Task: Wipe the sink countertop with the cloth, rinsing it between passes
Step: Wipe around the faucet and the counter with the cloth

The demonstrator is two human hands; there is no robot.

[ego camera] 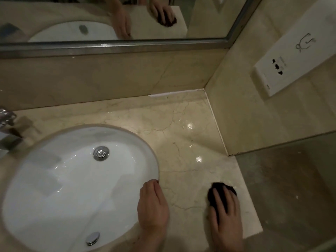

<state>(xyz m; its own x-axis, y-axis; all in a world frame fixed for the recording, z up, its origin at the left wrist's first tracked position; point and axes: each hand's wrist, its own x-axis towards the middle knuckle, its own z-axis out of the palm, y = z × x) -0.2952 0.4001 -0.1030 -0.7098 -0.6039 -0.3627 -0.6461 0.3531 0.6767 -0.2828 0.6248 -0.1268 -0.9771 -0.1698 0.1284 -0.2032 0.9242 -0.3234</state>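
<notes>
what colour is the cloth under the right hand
Black, or very dark. The cloth shows best in the head view, pressed flat under the right hand.

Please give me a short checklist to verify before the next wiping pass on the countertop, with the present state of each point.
1. Cloth under the wiping hand: ok. The right hand lies flat on the dark cloth.
2. Cloth in contact with the countertop: ok, near its front right corner.
3. Other hand out of the wiping path: ok. The left hand rests on the rim of the sink, beside the cloth, not touching it.
4. Path toward the back wall free of objects: ok, only bare marble shows.
5. Cloth needs rinsing: cannot tell, it is too dark to judge.
6. Water running at the faucet: cannot tell, it is cut off at the left edge.
</notes>
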